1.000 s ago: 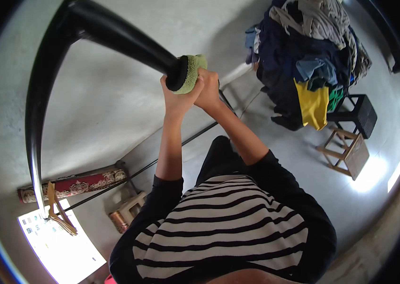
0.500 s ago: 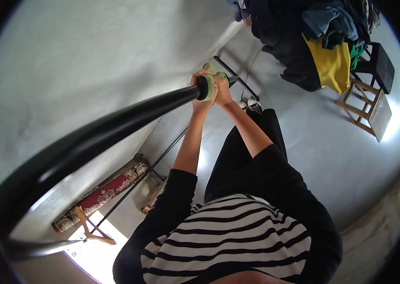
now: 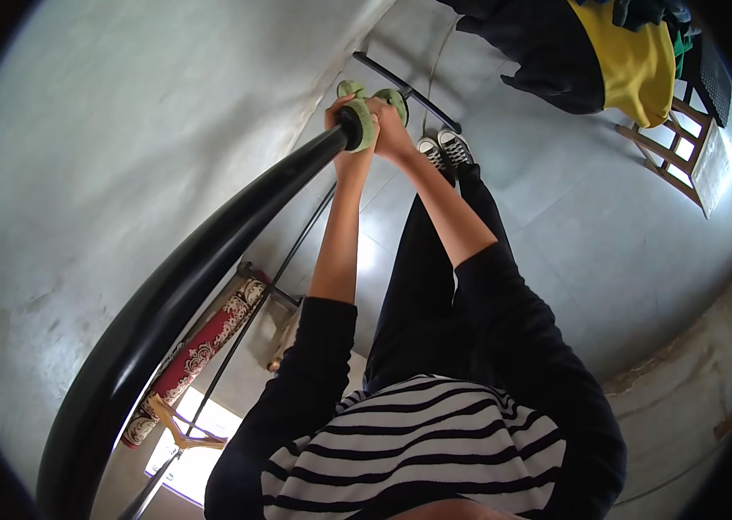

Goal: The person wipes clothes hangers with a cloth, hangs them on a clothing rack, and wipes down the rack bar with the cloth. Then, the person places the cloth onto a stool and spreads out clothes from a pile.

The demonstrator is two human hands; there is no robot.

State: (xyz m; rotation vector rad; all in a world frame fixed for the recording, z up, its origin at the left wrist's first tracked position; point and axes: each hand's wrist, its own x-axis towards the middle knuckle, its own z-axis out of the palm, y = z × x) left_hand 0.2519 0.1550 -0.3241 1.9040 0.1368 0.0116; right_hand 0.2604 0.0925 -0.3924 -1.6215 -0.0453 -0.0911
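Observation:
A thick black tube, the top rail of a garment rack (image 3: 210, 251), sweeps from the lower left up to my hands. At its upper end a pale green fuzzy cloth (image 3: 365, 126) is wrapped around the rail, with folds showing on both sides of my hands. My left hand (image 3: 344, 113) is closed around the cloth and rail from the left. Beside it and touching it, my right hand (image 3: 390, 132) is also closed on the cloth. Most of the fingers are hidden behind the cloth and the rail.
A wooden hanger (image 3: 180, 426) hangs on the rack's lower left. Behind it lies a rolled red patterned rug (image 3: 201, 354). Dark and yellow clothes (image 3: 628, 65) hang at the upper right over a wooden stool (image 3: 686, 160). The rack's black foot (image 3: 409, 91) stands near my shoes (image 3: 446, 156).
My view has tilted, so the clothes and stool sit higher and further right. Both hands appear slightly further up and left, still closed on the green cloth around the rail.

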